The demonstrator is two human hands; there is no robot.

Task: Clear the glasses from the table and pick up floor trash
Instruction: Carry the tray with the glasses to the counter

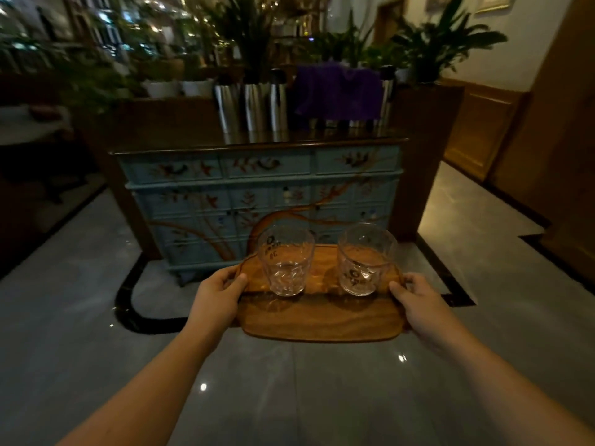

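Note:
A wooden tray (pixel 318 320) is held level above the grey tiled floor, in front of me. My left hand (pixel 219 296) grips its left edge and my right hand (pixel 418 304) grips its right edge. Two clear drinking glasses with dark printed marks stand upright on the tray: the left glass (pixel 286 262) and the right glass (pixel 365 260). Both look empty. No floor trash shows in this view.
A blue painted chest of drawers (pixel 257 194) stands straight ahead, topped by several steel flasks (pixel 254 106) and a purple cloth (pixel 338 91). Potted plants (pixel 444 49) line the back. Wooden wall panelling (pixel 483 123) runs along the right. A white table (pixel 32 123) sits at far left.

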